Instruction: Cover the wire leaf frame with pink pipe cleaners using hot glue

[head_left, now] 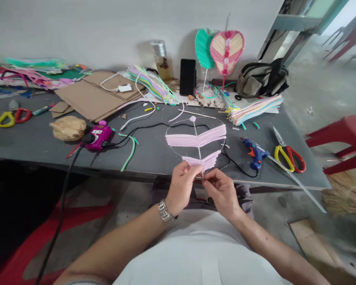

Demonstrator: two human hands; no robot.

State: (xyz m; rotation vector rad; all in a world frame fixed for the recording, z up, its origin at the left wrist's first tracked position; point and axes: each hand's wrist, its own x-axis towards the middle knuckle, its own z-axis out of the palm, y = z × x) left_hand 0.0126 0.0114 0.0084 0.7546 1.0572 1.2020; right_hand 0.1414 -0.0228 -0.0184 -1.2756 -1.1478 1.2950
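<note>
My left hand (pixel 180 188) and right hand (pixel 222 194) sit close together, both pinching the base of a leaf-shaped wire frame (pixel 199 152) held up over the bench's near edge. Their fingers hide the frame's lower tip, so I can't see how it ends there. Two bunches of pink strips (pixel 195 139) cross its central stem. Beyond it, on the bench (pixel 151 158), a blue glue gun (pixel 255 152) lies to the right, partly blocked by its own cable, and a magenta glue gun (pixel 99 136) lies to the left.

Wire leaf frame (pixel 195 130) with pink strips (pixel 195 139)
</note>
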